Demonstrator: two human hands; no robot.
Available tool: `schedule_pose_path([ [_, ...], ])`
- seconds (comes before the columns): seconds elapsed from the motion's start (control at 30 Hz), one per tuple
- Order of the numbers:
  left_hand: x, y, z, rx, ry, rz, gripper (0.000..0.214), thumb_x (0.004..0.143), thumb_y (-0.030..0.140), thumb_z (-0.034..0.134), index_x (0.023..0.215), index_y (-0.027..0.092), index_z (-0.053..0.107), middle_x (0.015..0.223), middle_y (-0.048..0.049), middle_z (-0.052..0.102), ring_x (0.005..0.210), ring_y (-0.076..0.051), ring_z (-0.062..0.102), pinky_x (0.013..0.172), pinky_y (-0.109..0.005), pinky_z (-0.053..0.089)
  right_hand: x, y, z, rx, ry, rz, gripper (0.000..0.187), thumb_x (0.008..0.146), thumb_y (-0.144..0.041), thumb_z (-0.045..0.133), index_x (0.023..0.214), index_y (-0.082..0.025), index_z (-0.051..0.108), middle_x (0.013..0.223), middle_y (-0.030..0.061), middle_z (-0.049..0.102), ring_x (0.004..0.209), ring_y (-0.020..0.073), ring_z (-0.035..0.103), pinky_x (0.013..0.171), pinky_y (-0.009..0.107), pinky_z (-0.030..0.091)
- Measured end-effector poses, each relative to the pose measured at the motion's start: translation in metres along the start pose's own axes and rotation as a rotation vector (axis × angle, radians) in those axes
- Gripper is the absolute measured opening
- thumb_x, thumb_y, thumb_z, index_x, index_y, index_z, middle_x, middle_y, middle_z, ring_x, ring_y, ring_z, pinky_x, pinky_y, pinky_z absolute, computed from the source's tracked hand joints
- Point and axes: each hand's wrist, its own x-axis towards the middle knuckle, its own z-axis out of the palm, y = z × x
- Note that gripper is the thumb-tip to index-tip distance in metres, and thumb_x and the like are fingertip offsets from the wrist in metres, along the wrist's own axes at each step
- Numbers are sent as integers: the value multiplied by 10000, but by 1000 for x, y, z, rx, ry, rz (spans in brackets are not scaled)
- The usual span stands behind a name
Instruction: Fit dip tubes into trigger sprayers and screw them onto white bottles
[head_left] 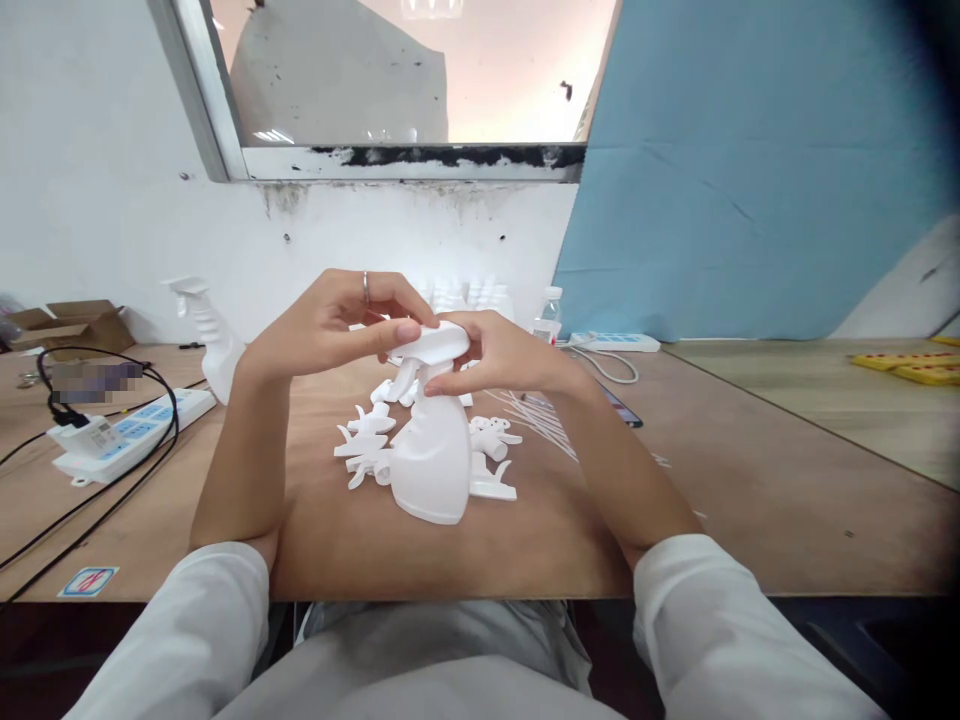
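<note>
A white spray bottle (433, 462) is in front of me at the middle of the table, its base toward me. At its neck sits a white trigger spray head (435, 343). My left hand (349, 325) pinches the head's left end between thumb and fingers. From the other side, my right hand (491, 350) is closed around the head's right end and neck. Whether the head is fastened to the bottle is hidden by my fingers. Loose white spray heads (366, 440) lie left of the bottle, and more spray heads (493, 437) lie on its right.
Behind my hands stand several white bottles (480, 293). A complete spray bottle (210, 335) is at the left, near a power strip (135, 435) with black cables. Thin white tubes (544, 425), a phone (621, 408) and a clear bottle (550, 312) lie or stand rightward.
</note>
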Motion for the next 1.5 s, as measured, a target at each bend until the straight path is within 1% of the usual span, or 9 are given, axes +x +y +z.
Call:
schedule_pose_path([
  [0.1, -1, 1, 2, 8, 34, -29, 120, 868, 303, 665, 867, 192, 710, 767, -33, 662, 606, -122, 598, 552, -245, 531, 2, 2, -2, 70, -24, 18, 362, 663, -320, 807, 936, -145, 648, 762, -6, 606, 675, 126, 551, 565, 224, 405],
  [0.23, -3, -2, 0, 30, 70, -103, 73, 813, 266, 690, 830, 195, 690, 807, -29, 662, 664, -141, 637, 621, -260, 579, 5, 14, 5, 251, -108, 25, 334, 706, -322, 798, 949, -147, 651, 803, 12, 654, 734, 151, 598, 627, 250, 459],
  [0.4, -2, -8, 1, 40, 55, -103, 44, 792, 233, 654, 820, 201, 647, 853, -20, 658, 740, -152, 647, 655, -268, 592, -1, 32, 42, 792, -174, -79, 265, 846, -399, 671, 893, -147, 608, 874, 51, 658, 800, 178, 645, 781, 364, 515],
  [0.53, 2, -11, 5, 35, 32, -74, 46, 801, 215, 636, 828, 185, 612, 933, -43, 668, 786, -156, 647, 645, -263, 574, -9, 41, 69, 1025, -76, -131, 282, 861, -431, 632, 930, -166, 565, 669, -32, 528, 587, 130, 557, 666, 340, 490],
  [0.63, 5, -13, 9, 17, 61, -90, 159, 794, 287, 695, 812, 173, 585, 989, -70, 687, 863, -185, 660, 698, -286, 575, -9, 43, 79, 1117, -64, -139, 387, 805, -525, 600, 951, -171, 548, 661, -22, 519, 549, 129, 495, 589, 315, 436],
  [0.77, 6, -16, 14, -59, 86, -108, 339, 749, 400, 782, 773, 181, 525, 930, -65, 699, 879, -197, 679, 719, -291, 578, -7, 39, 85, 1149, -65, -144, 408, 772, -525, 588, 967, -172, 526, 642, -17, 528, 543, 141, 489, 566, 314, 398],
  [0.9, 6, -19, 16, -123, 61, -89, 383, 767, 441, 772, 760, 190, 483, 927, -58, 700, 843, -190, 691, 662, -276, 582, -7, 37, 86, 1082, -16, -144, 303, 790, -343, 685, 974, -185, 504, 618, -52, 496, 521, 113, 476, 561, 284, 370],
  [1.07, 7, -21, 16, -132, 51, -106, 415, 750, 479, 778, 762, 187, 483, 927, -63, 700, 787, -186, 693, 613, -271, 579, -8, 40, 85, 1123, -49, -135, 406, 784, -520, 633, 977, -189, 501, 639, -27, 526, 545, 141, 487, 578, 317, 392],
  [1.5, 6, -18, 14, -91, 40, -91, 401, 763, 454, 773, 737, 187, 475, 885, -61, 689, 815, -190, 685, 677, -292, 583, -7, 43, 86, 1105, -75, -162, 397, 817, -519, 640, 988, -196, 486, 625, -38, 506, 533, 132, 486, 552, 292, 380],
])
